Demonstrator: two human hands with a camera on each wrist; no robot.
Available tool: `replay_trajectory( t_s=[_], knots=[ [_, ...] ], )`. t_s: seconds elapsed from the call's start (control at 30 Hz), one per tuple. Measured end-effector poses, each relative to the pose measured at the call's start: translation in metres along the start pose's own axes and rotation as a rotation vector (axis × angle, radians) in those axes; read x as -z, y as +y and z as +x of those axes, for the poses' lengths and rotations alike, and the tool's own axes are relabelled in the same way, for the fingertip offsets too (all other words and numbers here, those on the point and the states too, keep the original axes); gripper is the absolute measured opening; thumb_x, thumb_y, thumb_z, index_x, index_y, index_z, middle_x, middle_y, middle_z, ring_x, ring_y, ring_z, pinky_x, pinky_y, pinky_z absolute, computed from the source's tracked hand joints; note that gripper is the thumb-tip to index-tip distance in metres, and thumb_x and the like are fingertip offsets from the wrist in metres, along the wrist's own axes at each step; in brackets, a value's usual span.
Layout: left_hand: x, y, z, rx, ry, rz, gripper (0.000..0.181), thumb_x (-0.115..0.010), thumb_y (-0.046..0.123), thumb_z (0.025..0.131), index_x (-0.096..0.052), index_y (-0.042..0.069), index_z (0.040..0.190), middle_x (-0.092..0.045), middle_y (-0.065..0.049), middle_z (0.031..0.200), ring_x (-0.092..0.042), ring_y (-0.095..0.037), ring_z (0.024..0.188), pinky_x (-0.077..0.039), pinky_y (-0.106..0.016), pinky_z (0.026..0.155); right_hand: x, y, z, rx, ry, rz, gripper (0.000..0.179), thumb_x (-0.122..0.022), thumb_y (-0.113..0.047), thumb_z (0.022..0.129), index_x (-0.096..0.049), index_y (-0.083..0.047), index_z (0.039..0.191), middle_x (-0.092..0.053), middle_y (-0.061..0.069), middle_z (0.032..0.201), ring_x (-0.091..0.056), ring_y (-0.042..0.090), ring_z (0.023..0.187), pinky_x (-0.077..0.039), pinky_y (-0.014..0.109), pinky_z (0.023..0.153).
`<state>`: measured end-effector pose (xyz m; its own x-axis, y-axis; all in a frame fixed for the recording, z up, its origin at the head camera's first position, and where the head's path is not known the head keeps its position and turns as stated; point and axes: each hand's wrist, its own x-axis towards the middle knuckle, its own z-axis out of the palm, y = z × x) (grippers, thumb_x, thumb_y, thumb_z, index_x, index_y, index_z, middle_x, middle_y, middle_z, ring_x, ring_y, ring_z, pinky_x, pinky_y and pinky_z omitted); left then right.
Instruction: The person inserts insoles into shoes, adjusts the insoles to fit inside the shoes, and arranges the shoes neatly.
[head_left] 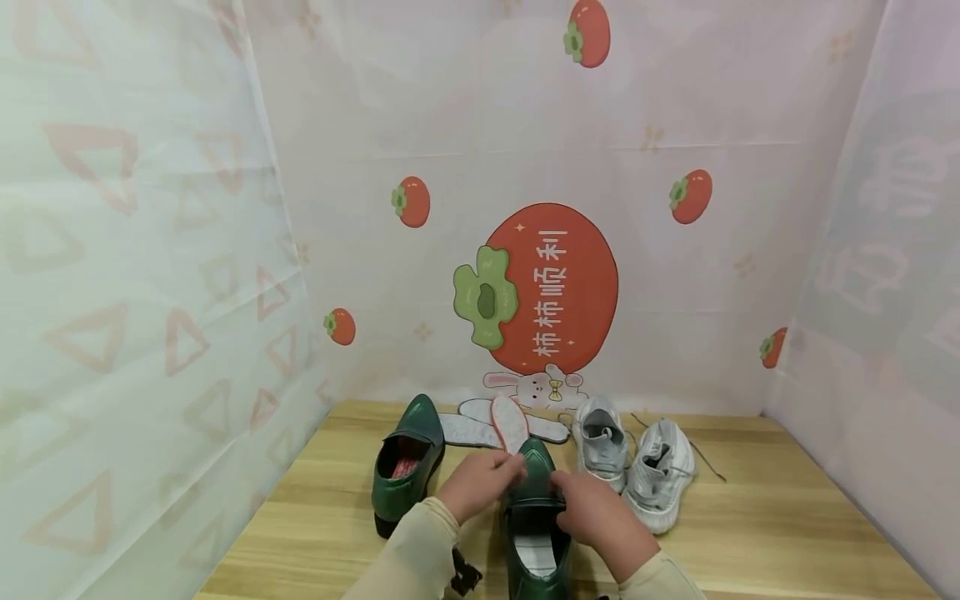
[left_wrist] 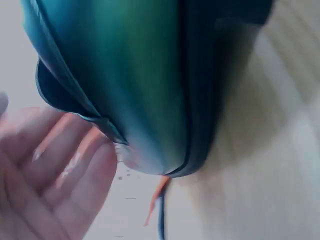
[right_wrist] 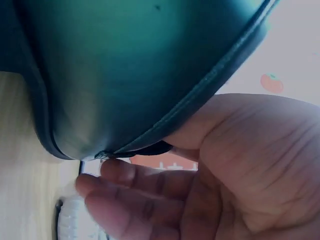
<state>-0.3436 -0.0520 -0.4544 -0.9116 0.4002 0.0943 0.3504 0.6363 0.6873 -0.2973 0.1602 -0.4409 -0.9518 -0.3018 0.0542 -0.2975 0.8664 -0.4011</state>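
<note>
A green shoe stands sole down on the worktop, front and centre, its toe pointing toward the printed backdrop and its pale inner sole visible through the opening. The left hand is positioned at the left side of the shoe's front, with its fingers loosely bent; the left wrist view shows them beside the upper edge of the opening, palm in sight. The right hand is positioned on the opposite side, its fingers likewise loosely curled, with the forefinger at the end of the shoe's strap and part of the thumb hidden behind the upper; how firmly either hand bears on the shoe cannot be determined. Both forearms wear cream sleeves. A matching green shoe stands to the left, with a red patterned lining visible inside. Behind the front shoe lie overlapping grey insoles and, on top, one red-edged insole. To the right stand two pale sneakers side by side, with a dark lace trailing onto the worktop. A small black object, not identifiable, shows near the left sleeve. The backdrop carries a large red fruit print above a rabbit print.
</note>
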Motion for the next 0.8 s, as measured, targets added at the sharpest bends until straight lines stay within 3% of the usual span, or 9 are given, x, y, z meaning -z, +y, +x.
replay_trajectory(
  t_s=[0.1, 0.17, 0.27, 0.37, 0.5, 0.63, 0.8],
  knots=[
    [0.002, -0.010, 0.017, 0.078, 0.088, 0.008, 0.037, -0.053, 0.035, 0.111, -0.078, 0.009, 0.100, -0.072, -0.003, 0.093, -0.059, -0.016, 0.077, -0.048, -0.037, 0.068, 0.000, -0.003, -0.003, -0.034, -0.013, 0.008, 0.037, -0.071, 0.003, 0.086, -0.071, -0.010, 0.121, -0.075, 0.007, 0.107, -0.069, 0.026, 0.087, -0.056, 0.048, 0.073],
    [-0.001, -0.019, 0.031, 0.105, 0.101, 0.058, 0.031, -0.055, 0.026, 0.110, -0.077, 0.006, 0.099, -0.072, -0.007, 0.096, -0.062, -0.022, 0.080, -0.049, -0.040, 0.071, 0.000, -0.005, -0.005, -0.060, -0.016, 0.005, 0.039, -0.068, 0.003, 0.088, -0.071, -0.011, 0.125, -0.076, 0.006, 0.109, -0.068, 0.023, 0.086, -0.055, 0.045, 0.070],
    [-0.007, -0.035, 0.051, 0.130, 0.061, 0.047, 0.025, -0.058, 0.019, 0.106, -0.078, 0.006, 0.111, -0.076, -0.009, 0.114, -0.069, -0.030, 0.103, -0.056, -0.048, 0.088, -0.001, -0.007, -0.006, -0.095, -0.013, 0.000, 0.041, -0.065, 0.005, 0.090, -0.071, -0.012, 0.127, -0.076, 0.005, 0.111, -0.070, 0.024, 0.089, -0.056, 0.044, 0.072],
    [-0.014, -0.048, 0.067, 0.150, 0.017, 0.017, 0.028, -0.061, 0.019, 0.105, -0.078, 0.007, 0.124, -0.075, -0.011, 0.127, -0.069, -0.033, 0.118, -0.055, -0.052, 0.102, -0.002, -0.009, -0.008, -0.105, 0.012, -0.020, 0.042, -0.063, 0.007, 0.089, -0.072, -0.013, 0.125, -0.077, 0.004, 0.112, -0.072, 0.028, 0.100, -0.058, 0.047, 0.080],
    [-0.015, -0.051, 0.075, 0.183, 0.026, -0.022, 0.025, -0.067, 0.011, 0.101, -0.079, 0.002, 0.121, -0.079, -0.014, 0.116, -0.072, -0.033, 0.109, -0.058, -0.051, 0.097, -0.002, -0.013, -0.009, -0.107, 0.017, 0.001, 0.044, -0.061, 0.009, 0.089, -0.072, -0.013, 0.124, -0.077, 0.006, 0.113, -0.072, 0.028, 0.099, -0.058, 0.046, 0.077],
    [-0.005, -0.040, 0.067, 0.221, 0.161, -0.006, 0.022, -0.074, 0.006, 0.095, -0.081, 0.001, 0.116, -0.079, -0.012, 0.108, -0.072, -0.029, 0.101, -0.060, -0.049, 0.091, -0.001, -0.016, -0.008, -0.089, 0.011, 0.023, 0.043, -0.061, 0.010, 0.089, -0.072, -0.013, 0.124, -0.077, 0.006, 0.113, -0.072, 0.028, 0.100, -0.058, 0.047, 0.079],
    [0.015, -0.021, 0.050, 0.144, 0.452, 0.114, 0.019, -0.078, 0.006, 0.094, -0.082, 0.006, 0.112, -0.078, -0.009, 0.105, -0.071, -0.025, 0.096, -0.061, -0.046, 0.086, -0.001, -0.018, -0.006, -0.042, 0.057, 0.001, 0.041, -0.060, 0.011, 0.088, -0.073, -0.010, 0.120, -0.077, 0.007, 0.109, -0.073, 0.032, 0.103, -0.059, 0.052, 0.089]
  ],
)
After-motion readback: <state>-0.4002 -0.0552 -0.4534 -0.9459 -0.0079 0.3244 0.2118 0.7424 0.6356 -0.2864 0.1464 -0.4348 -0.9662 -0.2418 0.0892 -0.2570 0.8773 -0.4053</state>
